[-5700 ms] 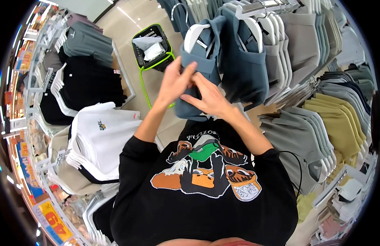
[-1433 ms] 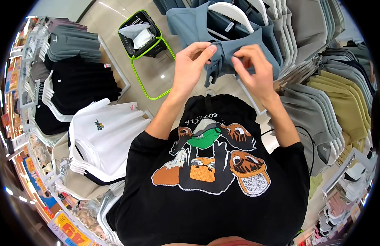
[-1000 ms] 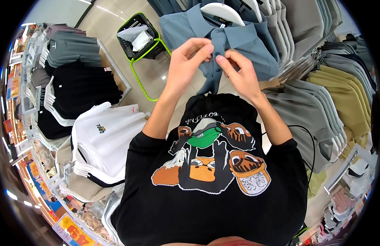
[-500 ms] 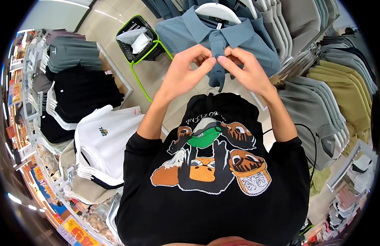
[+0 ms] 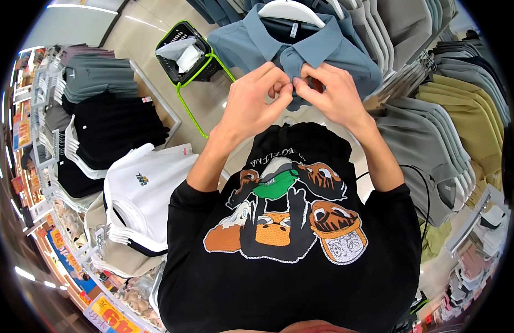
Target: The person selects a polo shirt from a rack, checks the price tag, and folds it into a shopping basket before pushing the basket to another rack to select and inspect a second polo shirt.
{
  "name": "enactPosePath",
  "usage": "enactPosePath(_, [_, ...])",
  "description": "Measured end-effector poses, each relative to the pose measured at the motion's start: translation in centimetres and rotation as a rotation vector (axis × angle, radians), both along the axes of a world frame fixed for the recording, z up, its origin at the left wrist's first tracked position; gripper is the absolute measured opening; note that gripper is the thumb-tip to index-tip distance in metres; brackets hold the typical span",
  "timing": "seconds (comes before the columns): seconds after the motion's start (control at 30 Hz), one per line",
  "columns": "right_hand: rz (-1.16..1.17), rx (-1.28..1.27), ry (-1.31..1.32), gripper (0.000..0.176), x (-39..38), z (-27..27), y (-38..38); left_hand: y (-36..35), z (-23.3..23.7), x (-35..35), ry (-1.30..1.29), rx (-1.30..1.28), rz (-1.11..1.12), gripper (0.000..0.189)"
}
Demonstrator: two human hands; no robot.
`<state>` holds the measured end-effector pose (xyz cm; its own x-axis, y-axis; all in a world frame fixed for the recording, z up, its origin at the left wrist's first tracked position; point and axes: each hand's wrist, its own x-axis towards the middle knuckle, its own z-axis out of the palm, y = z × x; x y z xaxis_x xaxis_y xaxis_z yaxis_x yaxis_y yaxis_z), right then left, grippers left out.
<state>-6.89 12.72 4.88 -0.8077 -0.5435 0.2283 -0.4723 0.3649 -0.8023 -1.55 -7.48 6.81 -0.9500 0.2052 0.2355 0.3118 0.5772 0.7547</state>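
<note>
A blue-grey collared shirt (image 5: 235,47) hangs on a white hanger (image 5: 293,11) straight ahead of me. My left hand (image 5: 261,94) pinches the front placket below the collar, thumb against fingers. From the other side my right hand (image 5: 329,91) pinches the same strip, and the two thumbs nearly meet. A small label (image 5: 294,29) shows inside the neck. Whatever button lies between the fingertips is hidden.
To the left, a black basket with a green rim (image 5: 182,53) stands on the floor, white items inside. White T-shirts (image 5: 149,183) and black ones (image 5: 118,125) hang on the left rack. Grey shirts (image 5: 418,150) and olive shirts (image 5: 462,108) hang at right.
Both hands have moved slightly down the view with the placket between them. The collar now spreads wider, showing the neck label and more of the shirt's inside.
</note>
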Motion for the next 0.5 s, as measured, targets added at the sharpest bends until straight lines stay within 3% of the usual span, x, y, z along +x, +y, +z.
enactPosePath(0.1, [-0.017, 0.030, 0.069, 0.024, 0.2, -0.3, 0.4, 0.1, -0.8, -0.1, 0.053, -0.008, 0.003, 0.012])
enactPosePath(0.17, [-0.014, 0.010, 0.075, 0.023, 0.1, -1.0, 0.7, 0.0, -1.3, -0.2, -0.029, 0.262, -0.002, 0.012])
enactPosePath(0.2, [0.018, -0.102, -0.003, 0.020, 0.0, -1.7, 0.8, 0.0, -1.4, -0.2, -0.029, 0.262, -0.002, 0.012])
enactPosePath(0.27, [0.050, -0.212, -0.077, 0.017, 0.3, -2.5, 0.7, -0.2, -1.6, -0.4, -0.328, 0.738, 0.055, 0.012])
enactPosePath(0.33, [0.052, -0.291, -0.223, 0.023, 1.5, -2.7, 0.3, -0.5, -1.1, -0.8, -0.339, 0.748, 0.051, 0.014])
enactPosePath(0.5, [0.023, -0.114, -0.023, 0.020, 1.5, -3.1, -0.4, -0.5, -1.3, -1.0, -0.397, 0.803, 0.032, 0.017])
